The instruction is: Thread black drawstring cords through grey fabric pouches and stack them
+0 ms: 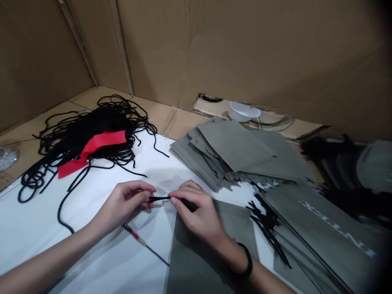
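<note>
Between my two hands a short stretch of black cord [160, 198] runs level over the white surface. My left hand [130, 200] pinches one end of it between thumb and fingertips. Close by on the right, my right hand [194, 204] grips the cord too, its fingers curled round; what lies inside the palm is mostly hidden. Beneath my right hand and forearm lies a flat grey-green fabric bag [211, 253]. A thin rod tool with a red and tan section [137, 237] rests below my left hand, its tip touching the bag's edge.
A tangled heap of black cords [92, 126] with a red ribbon [104, 141] lies at the back left. Grey-green bags [235, 147] are piled behind my hands. More bags with white lettering [330, 228] lie right. Cardboard walls [245, 53] stand behind a white bowl-like piece [244, 112].
</note>
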Available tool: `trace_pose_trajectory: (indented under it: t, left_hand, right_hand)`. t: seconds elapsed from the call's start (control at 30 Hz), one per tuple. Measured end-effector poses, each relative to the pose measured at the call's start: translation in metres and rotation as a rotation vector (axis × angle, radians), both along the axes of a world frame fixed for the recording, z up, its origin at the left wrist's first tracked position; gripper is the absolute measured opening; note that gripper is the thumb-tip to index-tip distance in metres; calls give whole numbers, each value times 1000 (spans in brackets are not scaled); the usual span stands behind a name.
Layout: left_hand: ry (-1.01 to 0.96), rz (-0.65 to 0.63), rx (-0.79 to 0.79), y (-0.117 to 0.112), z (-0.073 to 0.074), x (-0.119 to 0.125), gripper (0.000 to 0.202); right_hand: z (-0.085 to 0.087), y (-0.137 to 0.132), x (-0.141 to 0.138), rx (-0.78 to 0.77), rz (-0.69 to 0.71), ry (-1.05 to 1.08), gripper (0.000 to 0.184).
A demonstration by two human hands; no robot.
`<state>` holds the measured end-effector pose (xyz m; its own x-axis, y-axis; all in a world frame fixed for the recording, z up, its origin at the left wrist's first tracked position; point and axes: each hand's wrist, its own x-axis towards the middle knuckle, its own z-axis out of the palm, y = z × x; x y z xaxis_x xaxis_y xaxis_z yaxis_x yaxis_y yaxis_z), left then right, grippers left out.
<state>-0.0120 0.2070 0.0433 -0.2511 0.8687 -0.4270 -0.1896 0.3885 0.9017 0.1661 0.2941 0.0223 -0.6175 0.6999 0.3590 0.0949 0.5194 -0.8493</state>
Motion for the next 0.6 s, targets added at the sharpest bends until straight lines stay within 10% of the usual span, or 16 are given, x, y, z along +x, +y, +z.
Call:
trace_pose_trajectory:
  t: [0.27, 0.6]
  left_hand:
    - [287, -231, 59, -6, 1, 4, 27]
    - [-102, -277, -132, -8, -8, 0, 41]
  right_hand:
    - [-1, 0, 0, -8, 7, 0, 15]
    - [0, 0, 1, -35, 0, -5, 13]
